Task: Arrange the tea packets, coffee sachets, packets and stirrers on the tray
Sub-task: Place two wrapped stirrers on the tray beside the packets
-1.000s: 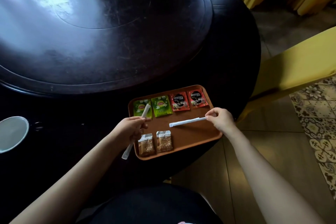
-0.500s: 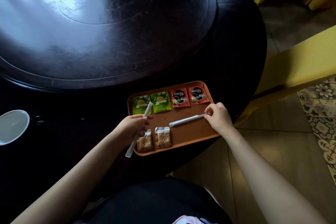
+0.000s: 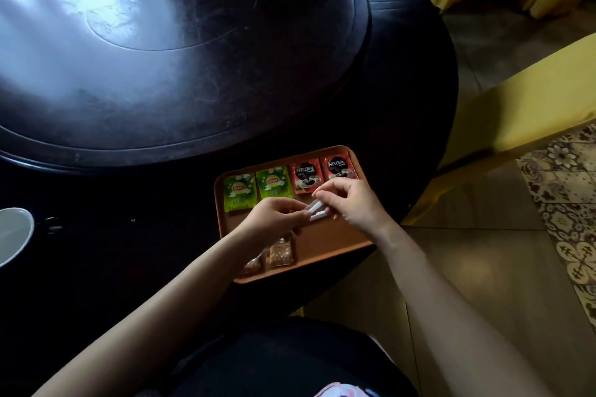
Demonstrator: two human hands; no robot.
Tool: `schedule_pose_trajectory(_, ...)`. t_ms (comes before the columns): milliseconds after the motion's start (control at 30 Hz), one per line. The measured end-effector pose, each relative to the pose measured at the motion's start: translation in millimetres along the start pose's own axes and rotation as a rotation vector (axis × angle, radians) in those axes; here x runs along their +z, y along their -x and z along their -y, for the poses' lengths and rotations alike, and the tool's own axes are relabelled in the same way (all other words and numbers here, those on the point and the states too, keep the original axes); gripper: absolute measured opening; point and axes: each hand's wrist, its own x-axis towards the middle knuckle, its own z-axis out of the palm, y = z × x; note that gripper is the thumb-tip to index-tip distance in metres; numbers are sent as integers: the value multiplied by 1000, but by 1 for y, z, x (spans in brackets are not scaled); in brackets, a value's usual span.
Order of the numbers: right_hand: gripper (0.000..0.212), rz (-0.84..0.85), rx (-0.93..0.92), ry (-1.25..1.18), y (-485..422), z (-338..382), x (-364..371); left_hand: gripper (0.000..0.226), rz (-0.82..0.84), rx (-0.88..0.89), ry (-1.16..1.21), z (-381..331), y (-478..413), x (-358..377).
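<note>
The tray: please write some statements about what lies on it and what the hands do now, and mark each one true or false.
1. Two green tea packets lie on the tray. True.
2. The red coffee sachets are at the tray's left end. False: they are at the right of the far row.
3. Both hands, left hand and right hand, meet at the white stirrers. True.
4. The white cup stands on the tray. False: it stands on the table, far left.
</note>
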Motion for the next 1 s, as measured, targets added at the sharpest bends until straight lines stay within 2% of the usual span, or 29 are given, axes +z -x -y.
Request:
schedule_pose_trajectory(133,12,-216,20,-9,4,-13,-27,8,16,-23,-1,5,0,-8)
schedule_pose_trajectory(200,5,-149,-5,95,8,-18,-39,6,-15,-32,11,8,1,-10)
schedule_pose_trajectory(300,6,48,-38,400,12,-20,-48,5,-72,-20,-57,9,0,-6)
schedule_pose_trajectory(600,10,151,-193,659,7,-26,-52,8,-112,39,-183,20,-6,13)
schedule_pose_trajectory(667,10,152,-181,702,9,-36,-57,3,-172,54,-296,26,-6,10)
schedule_pose_trajectory(800,10,145,-97,770,13,-59,-60,9,-343,212,-568,43,-3,-7)
schedule_pose_trajectory(1000,9,119,-29,849,12,-73,-45,27,-252,407,-852,71,6,-9)
